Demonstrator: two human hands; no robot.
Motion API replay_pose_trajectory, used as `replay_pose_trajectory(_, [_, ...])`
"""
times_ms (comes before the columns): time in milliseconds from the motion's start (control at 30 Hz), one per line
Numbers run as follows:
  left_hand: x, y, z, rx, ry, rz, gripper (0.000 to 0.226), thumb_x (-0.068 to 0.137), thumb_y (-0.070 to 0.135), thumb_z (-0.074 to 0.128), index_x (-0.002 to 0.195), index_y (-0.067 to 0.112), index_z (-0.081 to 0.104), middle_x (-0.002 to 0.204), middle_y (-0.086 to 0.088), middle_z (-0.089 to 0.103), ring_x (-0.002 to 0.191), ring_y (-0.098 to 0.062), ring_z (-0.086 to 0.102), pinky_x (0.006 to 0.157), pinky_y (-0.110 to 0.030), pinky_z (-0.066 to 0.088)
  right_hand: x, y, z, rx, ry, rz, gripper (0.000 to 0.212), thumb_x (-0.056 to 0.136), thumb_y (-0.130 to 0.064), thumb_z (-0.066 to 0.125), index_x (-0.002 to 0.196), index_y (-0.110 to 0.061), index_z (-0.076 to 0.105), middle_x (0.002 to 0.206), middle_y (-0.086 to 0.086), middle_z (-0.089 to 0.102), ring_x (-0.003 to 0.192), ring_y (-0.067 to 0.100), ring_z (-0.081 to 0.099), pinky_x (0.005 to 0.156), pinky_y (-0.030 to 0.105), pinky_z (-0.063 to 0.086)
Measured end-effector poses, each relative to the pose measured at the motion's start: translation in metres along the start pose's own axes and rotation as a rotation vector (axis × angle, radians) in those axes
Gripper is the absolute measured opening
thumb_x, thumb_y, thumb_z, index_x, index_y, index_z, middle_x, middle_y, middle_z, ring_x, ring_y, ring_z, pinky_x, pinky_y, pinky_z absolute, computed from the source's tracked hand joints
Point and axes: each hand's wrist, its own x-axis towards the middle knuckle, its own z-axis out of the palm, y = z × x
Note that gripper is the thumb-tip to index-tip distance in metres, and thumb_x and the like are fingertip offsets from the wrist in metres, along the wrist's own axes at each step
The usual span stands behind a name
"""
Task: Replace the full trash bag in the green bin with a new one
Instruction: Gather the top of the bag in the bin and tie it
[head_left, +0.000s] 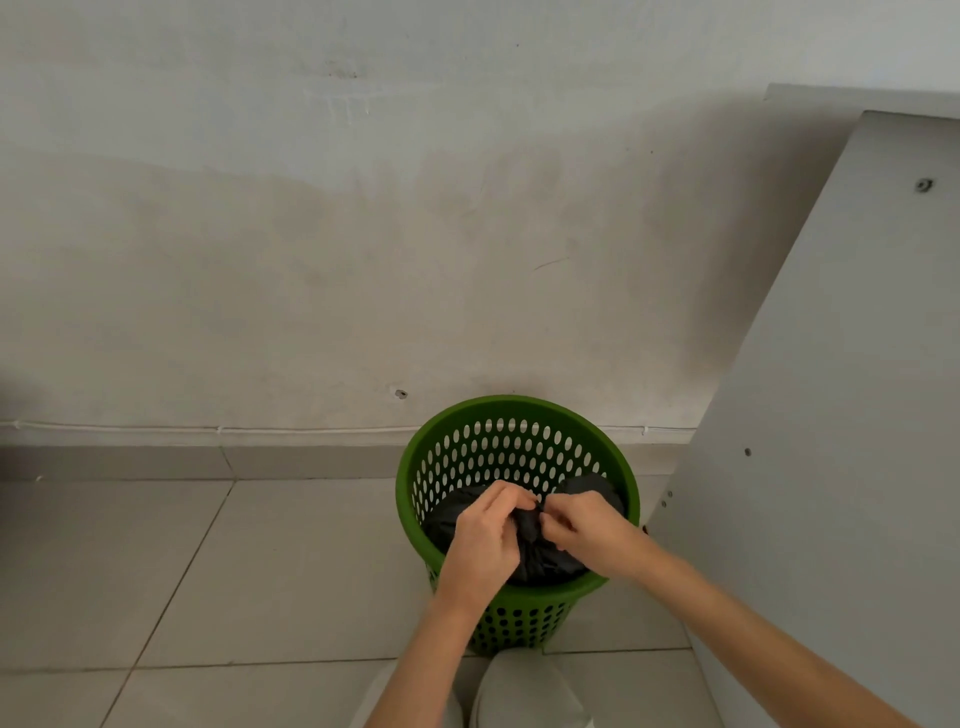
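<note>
A round green plastic bin (518, 452) with rows of oval holes through its wall stands upright on the pale grey tiled floor (156, 571), close against the foot of a scuffed off-white wall (363, 234); inside it sits a dark grey, nearly black, plastic trash bag (540, 556), bulging and filling the lower part of the bin, its top gathered into a bunched neck at about the middle of the opening.

Both hands reach down into the bin from the near side and meet at that neck; the left hand (485, 535) comes in over the near-left rim, its fingers curled, its grip closed around the gathered plastic; the right hand (584, 525) comes in over the near-right rim, its fingertips pinching the same bunch from the other side, so that the two hands almost touch across it; how the plastic is wound between the fingers cannot be told, since the hands cover it. Both forearms are bare and run back toward the bottom edge of the view.

Just to the right of the bin a flat light grey panel (831, 415), dotted with a few small screw holes, slopes up toward the top right corner; a thin white cable (208, 429) runs along the wall just above the grey skirting (130, 462); at the bottom edge, directly below the bin, a rounded pale grey shape (524, 696) shows between the forearms, and what it is cannot be told.
</note>
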Motion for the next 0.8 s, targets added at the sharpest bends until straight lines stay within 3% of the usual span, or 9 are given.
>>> replay_pose_trajectory(67, [-0.002, 0.000, 0.002, -0.054, -0.069, -0.010, 0.028, 0.076, 0.020, 0.041, 0.092, 0.003, 0.057, 0.094, -0.005, 0.060, 0.090, -0.004, 0.053, 0.082, -0.017, 0.048, 0.000, 0.003, 0.000, 0.093, 0.074, 0.036, 0.034, 0.092, -0.015, 0.048, 0.059, -0.018, 0.042, 0.057, -0.005, 0.043, 0.050, 0.003, 0.036, 0.050, 0.016, 0.030])
replay_pose_trajectory(200, [-0.004, 0.003, 0.005, -0.183, -0.187, -0.131, 0.022, 0.078, 0.032, 0.064, 0.091, 0.024, 0.047, 0.109, 0.009, 0.060, 0.103, 0.004, 0.056, 0.088, -0.012, 0.047, -0.003, 0.000, -0.004, 0.153, 0.062, 0.056, 0.039, 0.089, -0.013, 0.050, 0.052, -0.021, 0.042, 0.053, -0.008, 0.042, 0.046, 0.002, 0.035, 0.049, 0.016, 0.030])
replay_pose_trajectory(300, [-0.003, 0.001, 0.005, -0.174, -0.201, -0.169, 0.029, 0.081, 0.024, 0.067, 0.082, 0.034, 0.039, 0.106, 0.023, 0.056, 0.099, 0.020, 0.053, 0.084, -0.004, 0.044, -0.005, -0.005, -0.014, 0.005, -0.010, -0.005, 0.035, 0.088, -0.016, 0.050, 0.054, -0.021, 0.045, 0.052, -0.008, 0.043, 0.043, 0.003, 0.034, 0.046, 0.015, 0.028])
replay_pose_trajectory(367, [-0.004, -0.003, 0.004, -0.117, -0.209, -0.146, 0.033, 0.082, 0.023, 0.066, 0.081, 0.036, 0.036, 0.106, 0.023, 0.054, 0.099, 0.022, 0.050, 0.084, -0.002, 0.042, -0.005, -0.008, -0.020, -0.187, -0.065, -0.059, 0.025, 0.089, -0.022, 0.050, 0.064, -0.019, 0.052, 0.057, -0.006, 0.047, 0.047, 0.004, 0.037, 0.049, 0.019, 0.032])
replay_pose_trajectory(500, [-0.004, -0.009, 0.004, -0.079, -0.159, -0.113, 0.039, 0.080, 0.017, 0.068, 0.082, 0.039, 0.035, 0.107, 0.020, 0.055, 0.102, 0.022, 0.048, 0.087, -0.003, 0.041, -0.009, -0.017, -0.022, -0.282, -0.095, -0.116, 0.022, 0.092, -0.024, 0.047, 0.072, -0.017, 0.053, 0.056, -0.009, 0.045, 0.048, 0.004, 0.039, 0.050, 0.018, 0.034])
replay_pose_trajectory(633, [-0.004, -0.013, 0.002, -0.105, -0.140, -0.117, 0.037, 0.079, 0.017, 0.069, 0.084, 0.038, 0.040, 0.107, 0.024, 0.054, 0.104, 0.021, 0.049, 0.090, -0.003, 0.040, -0.017, -0.019, -0.015, -0.153, -0.047, -0.088, 0.030, 0.092, -0.020, 0.047, 0.062, -0.020, 0.046, 0.056, -0.009, 0.043, 0.046, 0.003, 0.038, 0.046, 0.016, 0.031])
replay_pose_trajectory(733, [-0.006, -0.019, 0.002, -0.094, -0.151, -0.125, 0.026, 0.079, 0.017, 0.069, 0.087, 0.027, 0.047, 0.105, 0.020, 0.055, 0.102, 0.022, 0.048, 0.090, -0.003, 0.039, -0.023, -0.020, -0.007, -0.056, -0.010, -0.053, 0.026, 0.091, -0.019, 0.049, 0.065, -0.016, 0.050, 0.056, -0.010, 0.043, 0.044, 0.002, 0.042, 0.046, 0.014, 0.033])
replay_pose_trajectory(800, [-0.009, -0.022, 0.002, -0.091, -0.154, -0.145, 0.030, 0.079, 0.016, 0.070, 0.083, 0.030, 0.044, 0.101, 0.023, 0.054, 0.101, 0.025, 0.047, 0.089, -0.001, 0.038, -0.024, -0.021, -0.002, -0.026, -0.006, -0.045, 0.027, 0.091, -0.018, 0.049, 0.064, -0.017, 0.049, 0.057, -0.010, 0.044, 0.045, 0.002, 0.042, 0.046, 0.014, 0.034])
